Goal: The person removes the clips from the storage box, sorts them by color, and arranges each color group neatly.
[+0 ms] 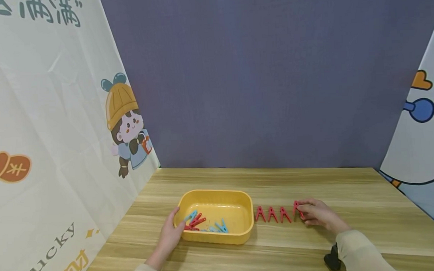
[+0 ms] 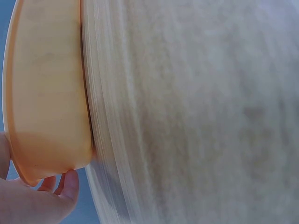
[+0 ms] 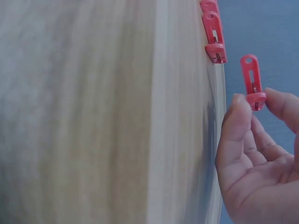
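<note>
A yellow plastic basin (image 1: 229, 238) stands on the table with several blue and red clothespins inside, mostly toward its left and front. My left hand (image 1: 171, 229) grips the basin's left end; in the left wrist view its fingers (image 2: 70, 186) lie against the outer wall below the rim. To the right of the basin, red clothespins (image 1: 271, 215) stand in a row, legs spread like the letter A. At the row's right end my right hand (image 1: 322, 214) pinches another red clothespin (image 3: 252, 81) between thumb and finger, its looped end upward.
A wood-grain table (image 1: 278, 253) carries everything. Behind it hangs a dark blue-grey cloth (image 1: 258, 82), with printed white sheets (image 1: 58, 117) at the sides. A small black object (image 1: 332, 258) shows at my right wrist.
</note>
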Motion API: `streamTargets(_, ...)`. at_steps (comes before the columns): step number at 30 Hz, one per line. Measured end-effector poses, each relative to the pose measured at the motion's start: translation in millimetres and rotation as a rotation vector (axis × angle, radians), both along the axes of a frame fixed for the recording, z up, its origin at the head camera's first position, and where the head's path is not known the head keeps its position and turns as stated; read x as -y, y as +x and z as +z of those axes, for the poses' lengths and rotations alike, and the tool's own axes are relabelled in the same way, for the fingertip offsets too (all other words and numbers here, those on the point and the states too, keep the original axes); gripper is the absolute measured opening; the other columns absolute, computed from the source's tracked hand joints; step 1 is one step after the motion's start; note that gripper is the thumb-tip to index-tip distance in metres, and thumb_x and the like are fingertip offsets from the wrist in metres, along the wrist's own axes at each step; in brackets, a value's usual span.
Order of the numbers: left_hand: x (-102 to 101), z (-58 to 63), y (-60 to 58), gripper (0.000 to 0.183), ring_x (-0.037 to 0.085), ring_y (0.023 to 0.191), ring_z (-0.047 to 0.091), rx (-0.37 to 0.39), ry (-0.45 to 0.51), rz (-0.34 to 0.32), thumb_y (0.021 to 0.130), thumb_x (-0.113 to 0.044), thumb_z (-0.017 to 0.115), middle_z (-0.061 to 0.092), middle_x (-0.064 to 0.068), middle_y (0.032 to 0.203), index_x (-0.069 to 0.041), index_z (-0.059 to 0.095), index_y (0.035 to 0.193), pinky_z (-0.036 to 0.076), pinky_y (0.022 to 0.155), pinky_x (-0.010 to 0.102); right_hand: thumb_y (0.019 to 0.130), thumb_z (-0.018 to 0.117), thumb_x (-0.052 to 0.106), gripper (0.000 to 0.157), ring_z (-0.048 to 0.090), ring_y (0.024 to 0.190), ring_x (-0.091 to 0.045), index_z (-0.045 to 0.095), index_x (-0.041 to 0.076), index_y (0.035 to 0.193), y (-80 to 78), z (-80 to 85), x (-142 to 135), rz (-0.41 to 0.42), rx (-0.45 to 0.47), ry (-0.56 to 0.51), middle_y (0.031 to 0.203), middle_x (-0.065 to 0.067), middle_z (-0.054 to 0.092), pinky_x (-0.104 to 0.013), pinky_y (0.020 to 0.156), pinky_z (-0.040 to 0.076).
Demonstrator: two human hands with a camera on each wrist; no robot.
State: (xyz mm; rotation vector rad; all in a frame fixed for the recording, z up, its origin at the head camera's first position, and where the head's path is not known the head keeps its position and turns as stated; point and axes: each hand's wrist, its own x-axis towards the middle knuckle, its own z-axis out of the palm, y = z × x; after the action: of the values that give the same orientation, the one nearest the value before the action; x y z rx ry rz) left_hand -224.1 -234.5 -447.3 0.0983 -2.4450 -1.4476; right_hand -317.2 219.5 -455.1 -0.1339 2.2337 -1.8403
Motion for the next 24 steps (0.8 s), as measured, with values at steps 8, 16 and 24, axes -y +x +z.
streamTargets(8,0.1,-0.2,0.1,0.051,0.048,0.127,0.024,0.013,0.011,-0.009,0.089,-0.003,0.050,0.029,0.031,0.139,0.005,0.034,0.136,0.021,0.102,0.059,0.089,0.059,0.017,0.051,0.059,0.061,-0.013,0.039,-0.013,0.125,1.3,-1.7,1.8,-0.034,0.012,0.030,0.074,-0.008,0.060,-0.024,0.051,0.052)
streamTargets(16,-0.7,1.1,0.7,0.050,0.048,0.126,0.026,-0.003,-0.001,-0.005,0.089,-0.003,0.051,0.031,0.031,0.138,0.007,0.035,0.135,0.021,0.102,0.058,0.090,0.058,0.018,0.050,0.057,0.059,-0.013,0.039,-0.011,0.126,3.2,-0.6,3.2,-0.036,0.017,0.088,0.075,-0.008,0.057,-0.024,0.049,0.050)
streamTargets(24,-1.2,2.4,2.5,0.050,0.047,0.126,0.027,-0.026,-0.012,-0.003,0.088,-0.002,0.053,0.032,0.031,0.137,0.008,0.036,0.134,0.022,0.103,0.057,0.090,0.056,0.014,0.045,0.055,0.056,-0.014,0.040,-0.012,0.124,4.5,1.6,5.7,-0.015,0.018,0.150,0.071,-0.008,0.055,-0.028,0.049,0.050)
